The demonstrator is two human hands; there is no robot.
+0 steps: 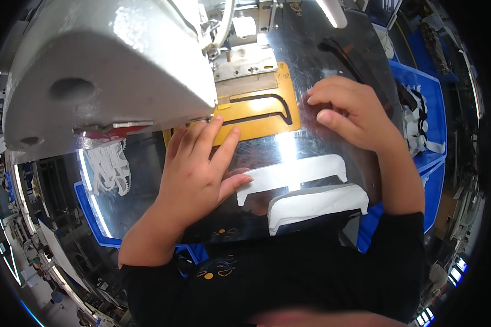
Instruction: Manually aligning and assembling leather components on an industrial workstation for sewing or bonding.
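My left hand (193,177) lies with its fingers stretched out on the near left part of a yellow template plate (256,109). Dark, bent slots run through this plate, which sits under a metal clamp (245,65). The left thumb reaches over the end of a white, bracket-shaped fabric piece (294,171); whether it touches is unclear. Closer to me lies a small stack of similar white pieces (319,204). To the right of the plate, my right hand (352,114) hovers above the table with loosely bent fingers, thumb apart, holding nothing.
A big white sewing machine head (120,65) fills the upper left and hides part of the plate. White trimmed strips (112,169) lie at the left. A dark curved strip (343,57) rests at the back right. Beyond the right edge, a blue bin (435,103) holds white and black scraps.
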